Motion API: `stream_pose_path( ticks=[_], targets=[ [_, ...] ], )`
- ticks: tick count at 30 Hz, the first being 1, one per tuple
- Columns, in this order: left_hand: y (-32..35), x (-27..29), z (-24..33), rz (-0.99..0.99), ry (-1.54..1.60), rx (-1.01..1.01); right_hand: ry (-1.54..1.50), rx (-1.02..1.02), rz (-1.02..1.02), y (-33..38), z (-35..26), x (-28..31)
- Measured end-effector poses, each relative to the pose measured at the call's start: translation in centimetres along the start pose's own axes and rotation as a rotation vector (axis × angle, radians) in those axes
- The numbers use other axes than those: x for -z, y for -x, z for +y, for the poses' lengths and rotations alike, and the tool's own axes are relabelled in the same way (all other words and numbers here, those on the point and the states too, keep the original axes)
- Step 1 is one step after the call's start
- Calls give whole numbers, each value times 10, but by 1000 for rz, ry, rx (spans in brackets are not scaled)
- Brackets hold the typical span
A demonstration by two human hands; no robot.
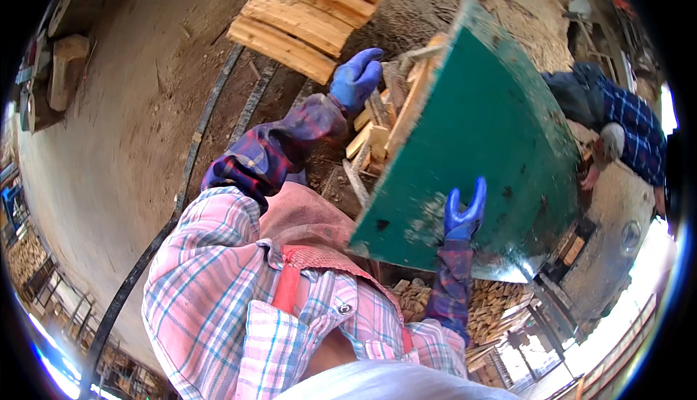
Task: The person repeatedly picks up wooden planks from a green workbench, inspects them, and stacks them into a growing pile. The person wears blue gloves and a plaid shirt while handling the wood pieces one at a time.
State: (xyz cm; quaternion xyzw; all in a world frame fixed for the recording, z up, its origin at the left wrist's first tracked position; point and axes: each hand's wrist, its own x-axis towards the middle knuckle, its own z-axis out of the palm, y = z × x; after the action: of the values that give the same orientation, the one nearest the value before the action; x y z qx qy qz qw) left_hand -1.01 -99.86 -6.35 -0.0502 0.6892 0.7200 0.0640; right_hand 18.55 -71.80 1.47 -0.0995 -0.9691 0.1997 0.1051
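Observation:
My left hand (pixel 356 80), in a blue glove, reaches out beside a pile of wood offcuts (pixel 377 128). Its fingers point away from me with the thumb apart, and no held thing shows in it. Just beyond the fingers lie several light wooden boards (pixel 312 19), side by side. Over the green tabletop (pixel 501 124) is my right hand (pixel 465 211), also gloved in blue. Thumb and fingers are spread wide with nothing between them. Whether that hand touches the surface I cannot tell.
Dark metal rails (pixel 196 139) run along the ground at left. Across the green top, at right, another person in a blue checked shirt (pixel 632 120) bends forward. Stacked wood pieces (pixel 494 309) lie below the table's near edge. A wood block (pixel 69 70) stands at far left.

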Motion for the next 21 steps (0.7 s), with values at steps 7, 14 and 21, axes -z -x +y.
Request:
stream_pose_path(
  ticks=[7, 14, 21],
  targets=[
    [111, -225, 54, -516, -328, -511, 360, -264, 267, 132, 209, 71],
    [219, -359, 23, -728, -1602, -512, 42, -183, -67, 195, 255, 114],
    [222, -397, 32, -797, -1887, -155, -109, -192, -260, 198, 268, 125]
  ],
)
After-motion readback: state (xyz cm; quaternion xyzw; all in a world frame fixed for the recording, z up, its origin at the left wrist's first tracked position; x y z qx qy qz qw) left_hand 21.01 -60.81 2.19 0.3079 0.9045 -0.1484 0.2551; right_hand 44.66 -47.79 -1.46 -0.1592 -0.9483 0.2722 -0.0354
